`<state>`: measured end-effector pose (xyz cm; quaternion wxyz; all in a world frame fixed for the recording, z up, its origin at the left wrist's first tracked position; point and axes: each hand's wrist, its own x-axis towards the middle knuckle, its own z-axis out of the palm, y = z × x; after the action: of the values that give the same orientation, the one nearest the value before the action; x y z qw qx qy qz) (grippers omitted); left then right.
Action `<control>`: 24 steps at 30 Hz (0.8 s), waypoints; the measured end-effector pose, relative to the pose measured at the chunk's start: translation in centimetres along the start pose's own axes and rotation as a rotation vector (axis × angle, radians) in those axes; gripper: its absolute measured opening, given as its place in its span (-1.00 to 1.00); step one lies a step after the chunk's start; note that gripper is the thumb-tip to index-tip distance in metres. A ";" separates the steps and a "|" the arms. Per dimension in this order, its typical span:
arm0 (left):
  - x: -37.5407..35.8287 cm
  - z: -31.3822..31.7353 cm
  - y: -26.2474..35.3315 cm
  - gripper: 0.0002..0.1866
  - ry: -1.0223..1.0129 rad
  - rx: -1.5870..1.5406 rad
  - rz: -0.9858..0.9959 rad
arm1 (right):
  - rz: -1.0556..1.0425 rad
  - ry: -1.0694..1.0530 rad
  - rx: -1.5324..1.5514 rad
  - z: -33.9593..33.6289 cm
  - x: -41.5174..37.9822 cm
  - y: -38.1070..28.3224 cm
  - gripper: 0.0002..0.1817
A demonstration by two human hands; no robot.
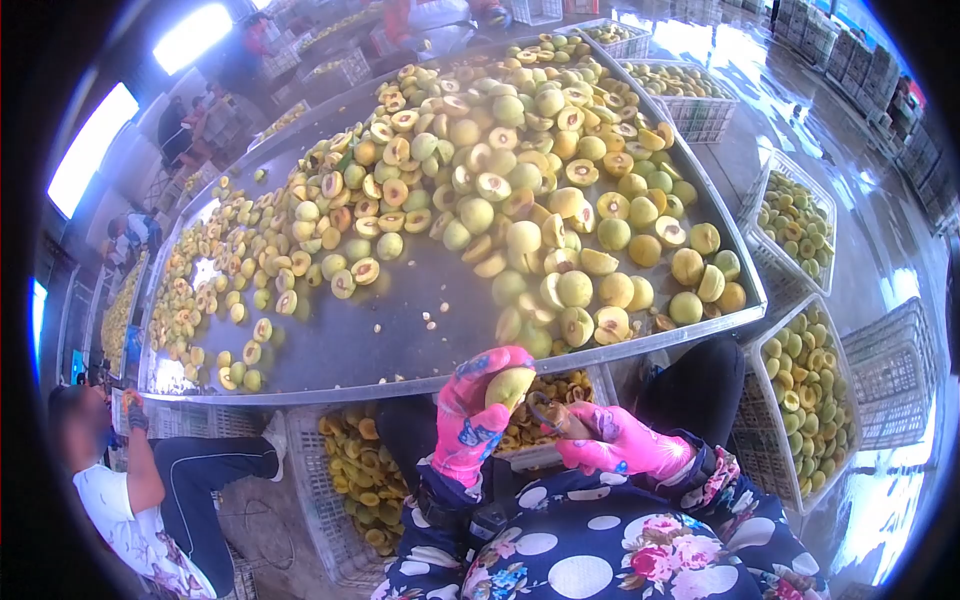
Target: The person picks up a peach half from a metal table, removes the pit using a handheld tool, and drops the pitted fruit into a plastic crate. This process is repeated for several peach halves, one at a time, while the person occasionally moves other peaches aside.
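Note:
My left hand (472, 415), in a pink patterned glove, holds a yellow-green fruit piece (510, 387) between thumb and fingers, just off the metal table's front edge. To its right my right hand (622, 440), also in a pink glove, is closed round the handle of a small tool (556, 418) whose curved metal end points at the fruit. The tool's exact shape is hard to make out. Beyond both hands, many halved and whole fruits (523, 237) lie heaped on the metal table (420, 330). Loose pits (430, 322) are scattered on its surface.
Crates of fruit stand below the table, at left (335, 530) and between my knees (535, 457). More fruit crates stand at right (760, 450), beside an empty grey crate (890, 370). A co-worker (140, 490) sits at left; other people are behind the table.

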<state>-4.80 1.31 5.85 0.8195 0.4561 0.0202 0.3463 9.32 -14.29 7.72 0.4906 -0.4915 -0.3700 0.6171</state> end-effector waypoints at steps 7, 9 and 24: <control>0.0 2.3 -0.6 -0.30 0.148 -0.099 -0.121 | -0.058 0.024 0.404 0.0 1.2 0.7 -0.63; 0.3 3.1 -0.9 -0.28 0.142 -0.118 -0.200 | -0.111 0.089 0.449 0.1 1.9 0.7 -0.62; 0.9 1.2 -0.8 -0.57 0.484 -0.372 -0.457 | -0.003 0.247 -0.060 0.1 -0.4 -0.7 -0.69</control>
<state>-3.27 0.65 6.18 0.9161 0.1882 0.2508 0.2500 9.41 -14.54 8.55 0.5184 -0.5777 -0.3256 0.5399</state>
